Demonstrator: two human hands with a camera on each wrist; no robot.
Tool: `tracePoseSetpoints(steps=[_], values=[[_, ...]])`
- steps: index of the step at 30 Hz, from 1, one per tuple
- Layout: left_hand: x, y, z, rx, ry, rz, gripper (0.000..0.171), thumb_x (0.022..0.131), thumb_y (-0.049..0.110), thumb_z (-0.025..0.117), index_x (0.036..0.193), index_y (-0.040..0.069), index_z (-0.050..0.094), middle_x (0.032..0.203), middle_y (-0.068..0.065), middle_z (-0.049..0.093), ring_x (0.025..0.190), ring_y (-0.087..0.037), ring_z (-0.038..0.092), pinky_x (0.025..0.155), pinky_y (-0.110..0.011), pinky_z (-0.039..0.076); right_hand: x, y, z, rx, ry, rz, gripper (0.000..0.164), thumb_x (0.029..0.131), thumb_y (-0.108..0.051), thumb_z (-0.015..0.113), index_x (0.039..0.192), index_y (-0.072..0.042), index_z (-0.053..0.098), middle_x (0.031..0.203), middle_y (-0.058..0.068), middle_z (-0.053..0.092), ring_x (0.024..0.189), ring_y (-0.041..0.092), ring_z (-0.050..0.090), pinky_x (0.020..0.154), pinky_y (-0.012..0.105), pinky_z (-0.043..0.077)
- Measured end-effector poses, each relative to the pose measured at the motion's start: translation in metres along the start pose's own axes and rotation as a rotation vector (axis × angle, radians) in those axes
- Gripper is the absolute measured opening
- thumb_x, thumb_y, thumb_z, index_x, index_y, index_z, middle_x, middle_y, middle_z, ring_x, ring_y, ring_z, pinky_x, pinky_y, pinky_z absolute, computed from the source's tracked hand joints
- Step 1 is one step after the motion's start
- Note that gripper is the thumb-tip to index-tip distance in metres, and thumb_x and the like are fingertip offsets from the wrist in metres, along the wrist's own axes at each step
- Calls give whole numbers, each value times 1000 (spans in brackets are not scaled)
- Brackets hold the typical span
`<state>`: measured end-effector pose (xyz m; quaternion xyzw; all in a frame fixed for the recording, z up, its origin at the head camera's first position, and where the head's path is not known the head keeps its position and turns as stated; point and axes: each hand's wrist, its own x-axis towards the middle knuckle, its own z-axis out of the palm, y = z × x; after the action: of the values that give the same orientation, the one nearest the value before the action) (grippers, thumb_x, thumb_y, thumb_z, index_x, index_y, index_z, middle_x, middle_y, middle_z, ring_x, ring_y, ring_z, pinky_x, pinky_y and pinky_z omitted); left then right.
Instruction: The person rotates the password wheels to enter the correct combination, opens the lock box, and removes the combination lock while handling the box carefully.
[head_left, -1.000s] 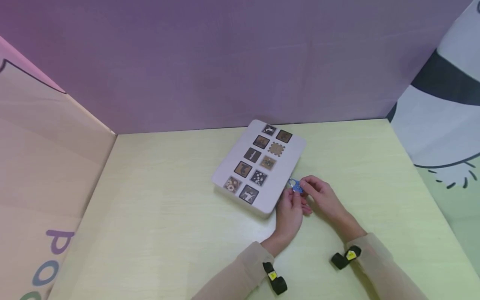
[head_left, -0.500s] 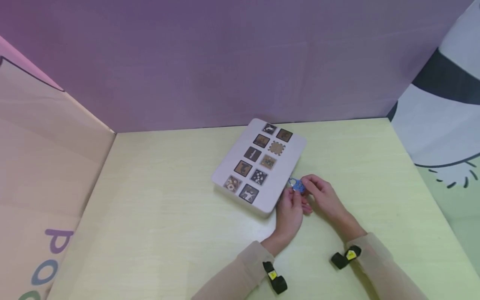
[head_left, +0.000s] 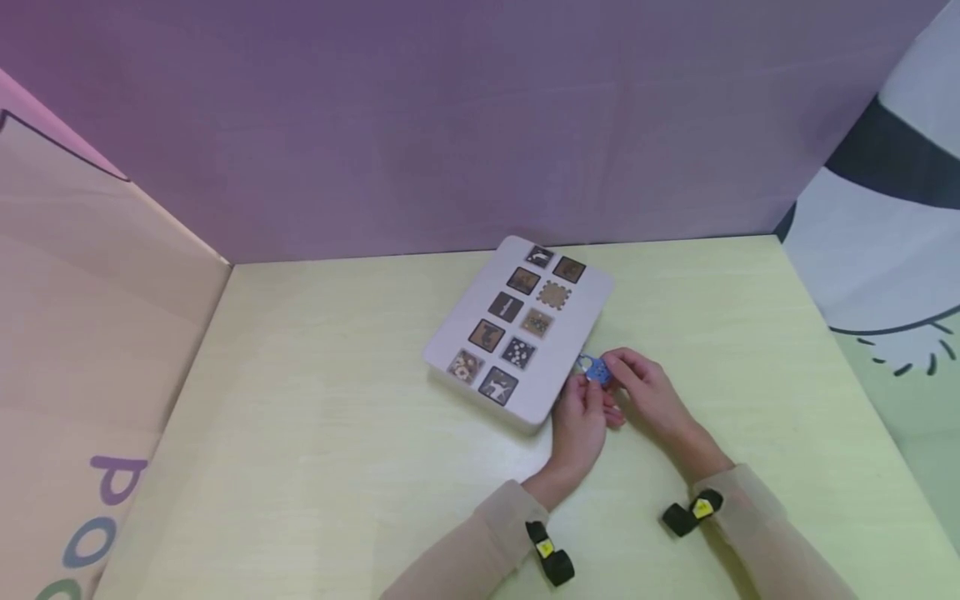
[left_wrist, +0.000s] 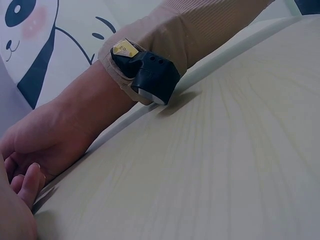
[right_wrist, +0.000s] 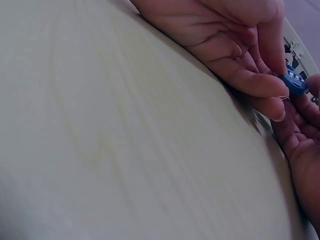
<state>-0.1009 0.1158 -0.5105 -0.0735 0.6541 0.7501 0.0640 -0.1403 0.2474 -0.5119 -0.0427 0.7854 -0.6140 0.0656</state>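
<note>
A purple wall (head_left: 450, 125) fills the top of the frame behind my pale wood-grain table (head_left: 322, 417). Right of centre, the small blue padlock with number dials (head_left: 597, 371) sits just beside the right edge of the white, round-cornered box printed with square pictures (head_left: 513, 327). My left hand (head_left: 579, 427) pinches its lower edge; my right hand (head_left: 647, 396), fingers curled, pinches its right end.

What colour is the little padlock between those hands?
The padlock is blue; its colour shows brightest in the head view.

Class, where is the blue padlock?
In the head view, the padlock is right of centre, right of the white box, held by the left grip and right grip.
</note>
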Motion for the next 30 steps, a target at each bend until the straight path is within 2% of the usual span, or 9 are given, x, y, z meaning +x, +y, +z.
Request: tracePoseSetpoints(steps=[9, 17, 30], values=[[1, 0, 0, 5, 8, 17, 13, 109, 10, 47, 106, 4, 57, 80, -3, 64, 59, -13, 65, 57, -23, 60, 0, 3, -1, 16, -12, -5, 33, 110, -17, 49, 117, 14, 61, 90, -15, 69, 84, 4, 67, 82, 15, 54], [2, 1, 1, -1, 12, 1, 13, 109, 10, 46, 106, 5, 58, 81, -4, 64, 60, -14, 64, 58, -23, 60, 1, 5, -1, 29, -14, -39, 31, 110, -15, 50, 116, 13, 62, 89, -13, 70, 81, 5, 67, 79, 16, 55], [0, 0, -1, 16, 2, 7, 13, 109, 11, 47, 107, 4, 58, 82, -6, 66, 62, -13, 65, 60, -24, 61, 1, 3, 0, -6, -2, 9, 26, 107, -18, 58, 108, 8, 63, 85, -10, 69, 81, 7, 64, 78, 17, 53]])
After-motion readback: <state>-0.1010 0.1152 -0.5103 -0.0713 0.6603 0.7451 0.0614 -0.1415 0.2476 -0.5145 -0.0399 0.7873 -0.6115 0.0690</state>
